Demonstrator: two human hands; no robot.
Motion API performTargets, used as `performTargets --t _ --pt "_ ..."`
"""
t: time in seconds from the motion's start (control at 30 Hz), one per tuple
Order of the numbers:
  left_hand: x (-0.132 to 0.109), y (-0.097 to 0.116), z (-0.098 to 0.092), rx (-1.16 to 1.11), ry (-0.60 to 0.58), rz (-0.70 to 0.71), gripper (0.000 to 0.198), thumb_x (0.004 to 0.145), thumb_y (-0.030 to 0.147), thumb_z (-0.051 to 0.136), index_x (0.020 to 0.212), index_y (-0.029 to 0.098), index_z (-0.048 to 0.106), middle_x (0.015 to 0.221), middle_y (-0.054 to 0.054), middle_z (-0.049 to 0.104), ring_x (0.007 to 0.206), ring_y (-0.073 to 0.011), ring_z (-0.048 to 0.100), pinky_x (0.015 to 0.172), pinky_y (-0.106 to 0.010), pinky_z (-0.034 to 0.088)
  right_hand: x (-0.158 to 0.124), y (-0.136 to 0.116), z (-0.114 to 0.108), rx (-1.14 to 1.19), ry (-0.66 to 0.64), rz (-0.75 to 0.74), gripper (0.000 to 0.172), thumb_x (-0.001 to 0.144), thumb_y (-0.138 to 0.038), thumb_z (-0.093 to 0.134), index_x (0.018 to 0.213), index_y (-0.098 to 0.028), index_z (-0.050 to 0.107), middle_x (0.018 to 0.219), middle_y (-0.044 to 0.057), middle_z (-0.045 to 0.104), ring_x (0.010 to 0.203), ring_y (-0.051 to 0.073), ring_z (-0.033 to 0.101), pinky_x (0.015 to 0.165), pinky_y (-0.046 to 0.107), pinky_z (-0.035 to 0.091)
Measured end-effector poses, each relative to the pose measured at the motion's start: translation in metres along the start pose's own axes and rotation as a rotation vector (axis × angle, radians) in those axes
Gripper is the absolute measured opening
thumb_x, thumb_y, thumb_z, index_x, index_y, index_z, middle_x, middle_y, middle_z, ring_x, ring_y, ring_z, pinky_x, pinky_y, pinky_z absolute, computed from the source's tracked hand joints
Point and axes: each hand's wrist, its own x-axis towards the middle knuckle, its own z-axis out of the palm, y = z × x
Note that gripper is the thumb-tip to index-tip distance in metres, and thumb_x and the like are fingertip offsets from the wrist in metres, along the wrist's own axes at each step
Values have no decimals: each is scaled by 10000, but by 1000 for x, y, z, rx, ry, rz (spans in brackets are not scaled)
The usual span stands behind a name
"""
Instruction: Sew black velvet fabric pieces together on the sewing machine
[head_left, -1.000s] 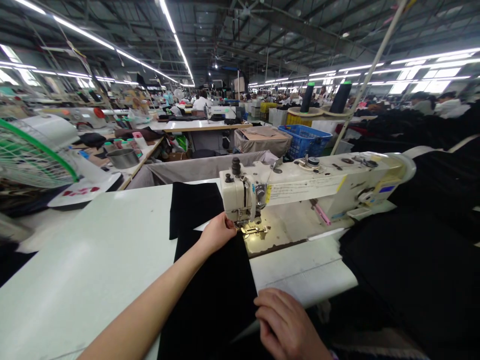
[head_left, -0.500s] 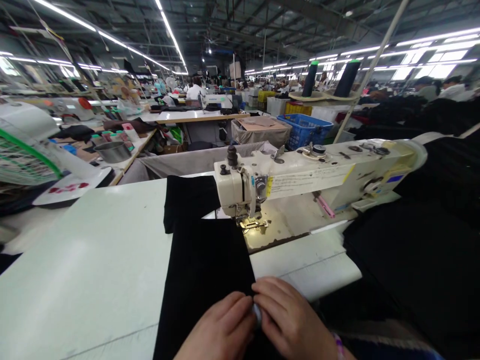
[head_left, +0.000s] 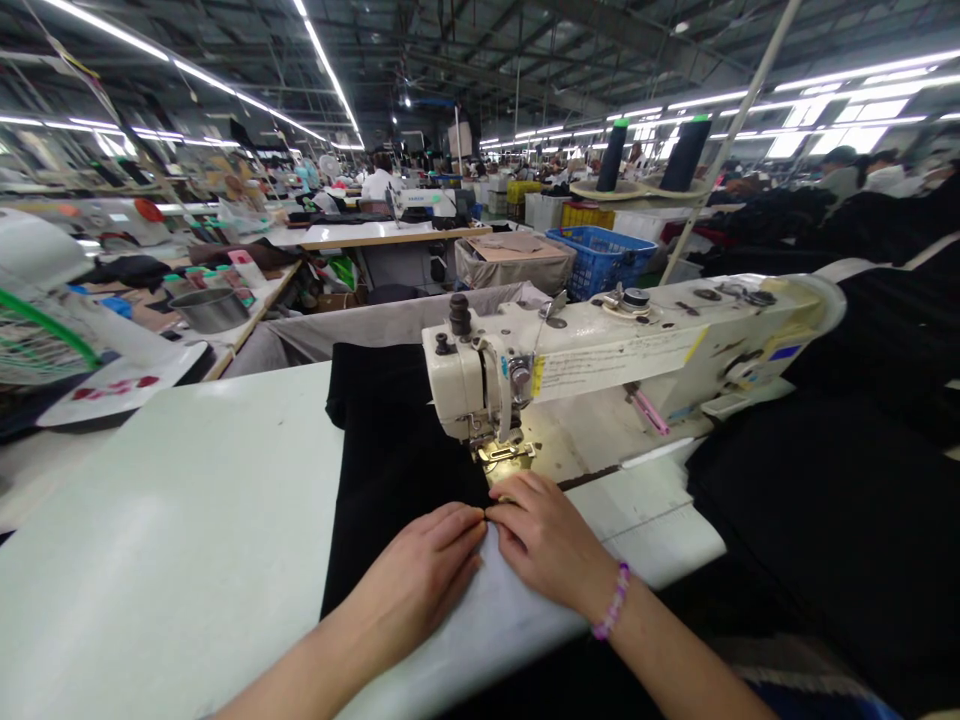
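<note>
Black fabric [head_left: 397, 460] lies on the white table, its right edge running up to the sewing machine [head_left: 459, 385]. At the near right corner of the cloth, my left hand [head_left: 427, 560] pinches the edge with thumb and fingers. My right hand [head_left: 536, 535], with a beaded bracelet [head_left: 615, 602] at its wrist, grips the same edge, its fingertips meeting those of the left. Both hands sit just in front of the lit metal needle plate [head_left: 506, 455]. The pinched bit of cloth is mostly hidden by the fingers.
A white tabletop [head_left: 225, 500] spreads to the left, with a fan [head_left: 45, 300] beyond it. Dark fabric [head_left: 840, 500] is heaped on the right. Two thread cones [head_left: 686, 155] stand behind the machine, near a blue crate [head_left: 604, 258]. A metal bowl [head_left: 210, 308] sits at left.
Both hands have moved forward, toward the machine, with the black fabric's near edge. The far part of the fabric has slid away and bunched beside the machine head.
</note>
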Motion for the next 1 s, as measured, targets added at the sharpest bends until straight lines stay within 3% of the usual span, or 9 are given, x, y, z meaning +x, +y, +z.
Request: performTargets --t 0.3,0.47,0.57,0.63,0.67,0.77,0.83,0.9,1.0 --pt "21 -40 -4 -23 -7 -57 254 987 196 481 1136 146 680 1104 -114 707 1015 -220 682 913 -378 605 38 17 7 -104 -19 48 169 877 -109 613 928 -199 747 881 59 644 892 233 562 791 374 460" --pt "28 -53 -9 46 -46 -73 282 987 214 473 1148 140 692 1157 -132 707 1101 -241 665 988 -400 569 30 12 -2 -65 94 78 230 888 -103 573 1041 -206 712 971 63 686 954 220 616 848 354 495" --pt "30 -56 -13 78 -34 -115 277 986 213 470 1105 170 716 1155 -106 718 1070 -223 681 972 -370 574 -3 17 -34 -66 309 180 255 960 -173 469 1115 -190 670 1050 97 690 962 218 643 858 354 521" --pt "32 -57 -14 110 6 -197 314 998 191 416 1073 162 719 1111 -110 721 1021 -220 690 945 -379 580 -39 33 -67 -159 515 349 251 967 -276 460 1069 -189 672 980 99 701 839 230 660 802 370 537" --pt "33 -58 -13 131 30 -251 335 999 175 389 1075 145 714 1105 -126 715 1024 -229 687 947 -396 573 -60 46 -85 -249 535 449 272 953 -320 458 1050 -183 672 984 114 704 814 247 663 796 393 538" --pt "35 -62 -6 184 70 -397 333 984 177 412 1196 92 655 1245 -199 666 1199 -312 616 1034 -513 501 -122 94 -133 -545 390 755 438 868 -448 417 1043 -131 662 944 193 695 832 361 669 802 519 533" --pt "35 -67 2 198 55 -457 365 975 229 473 1295 114 604 1390 -207 598 1333 -373 518 1083 -611 423 -151 121 -151 -501 245 877 463 738 -540 466 894 -155 670 896 219 702 837 403 688 827 554 536" --pt "32 -75 8 207 30 -495 407 977 290 499 1359 168 571 1485 -175 533 1404 -405 434 1103 -672 359 -165 134 -157 -374 163 960 411 630 -573 508 761 -213 655 871 202 718 773 388 710 797 532 556" --pt "25 -94 2 229 15 -531 447 997 347 463 1406 185 540 1531 -162 484 1436 -414 383 1120 -682 313 -162 129 -153 -301 184 928 297 605 -548 480 618 -281 610 745 136 719 667 348 709 714 492 560"
